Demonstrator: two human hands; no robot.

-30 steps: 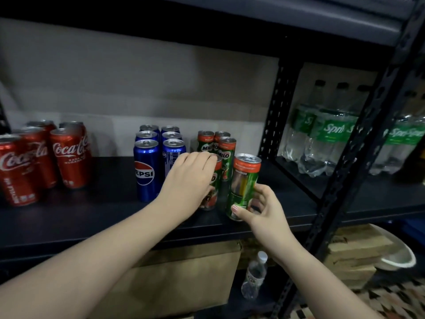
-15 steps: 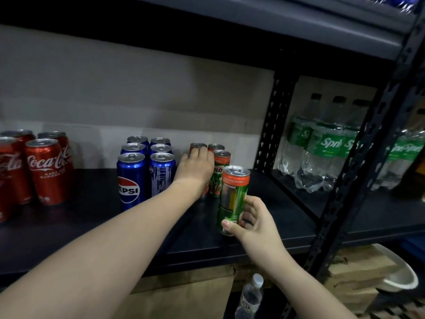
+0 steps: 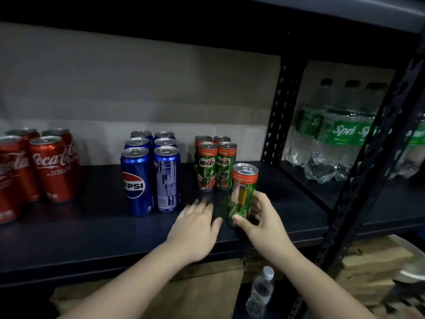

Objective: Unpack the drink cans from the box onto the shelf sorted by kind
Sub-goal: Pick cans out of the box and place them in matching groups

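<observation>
The right hand (image 3: 262,217) grips a Milo can (image 3: 243,192) upright on the shelf (image 3: 92,226), just right of and nearer than four Milo cans (image 3: 215,164). The left hand (image 3: 195,229) is blurred, empty, fingers spread. The Coke cans (image 3: 34,166) are cut off at the left edge.

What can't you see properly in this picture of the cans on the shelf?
Head view:
- Leftmost red Coca-Cola can: cut off by the left edge.
- Rear blue Pepsi cans: only tops show behind the front ones.
- Left hand: fingers motion-blurred.
- Slim green Milo can in the right hand: logo turned away.
</observation>
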